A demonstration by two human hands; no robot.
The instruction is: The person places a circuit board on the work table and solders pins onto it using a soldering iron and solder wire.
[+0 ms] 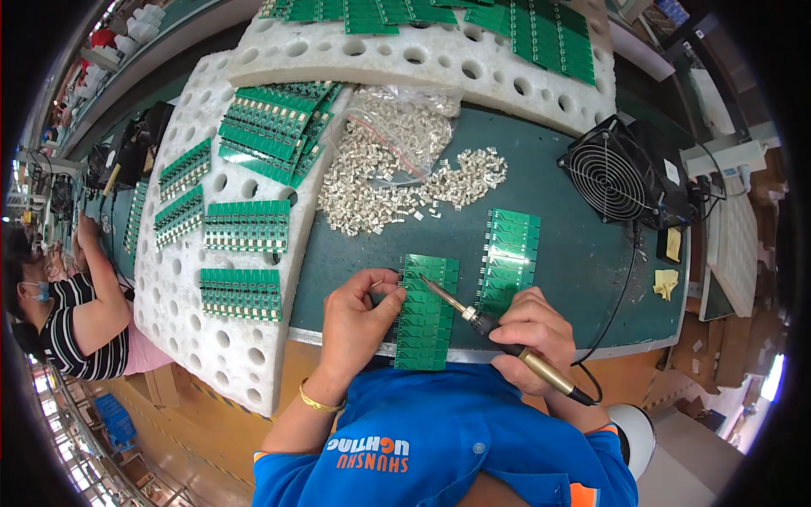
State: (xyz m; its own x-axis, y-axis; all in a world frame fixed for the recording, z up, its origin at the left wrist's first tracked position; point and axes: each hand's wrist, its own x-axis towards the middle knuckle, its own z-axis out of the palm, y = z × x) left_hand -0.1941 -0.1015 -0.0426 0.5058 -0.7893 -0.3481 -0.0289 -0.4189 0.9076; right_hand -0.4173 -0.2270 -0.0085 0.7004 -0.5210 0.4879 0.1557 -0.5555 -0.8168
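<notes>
My right hand [538, 338] is closed around the handle of a soldering iron [460, 308], its tip pointing up and left over the top part of a green circuit board panel [427, 325]. At that panel's left edge, my left hand [359, 317] pinches a thin wire, probably solder, between thumb and forefinger. The panel lies at the table's front edge, right before me. A second green panel [509, 253], with pins along its left side, lies to the right, just beyond my right hand.
Small white connectors [363, 198] are heaped behind, some in a clear plastic bag [414, 127]. White foam sheets [253, 372] with holes carry several green panels [247, 226] at left and back. A black fan [608, 173] stands at right, near a cable. Another person [84, 313] sits at left.
</notes>
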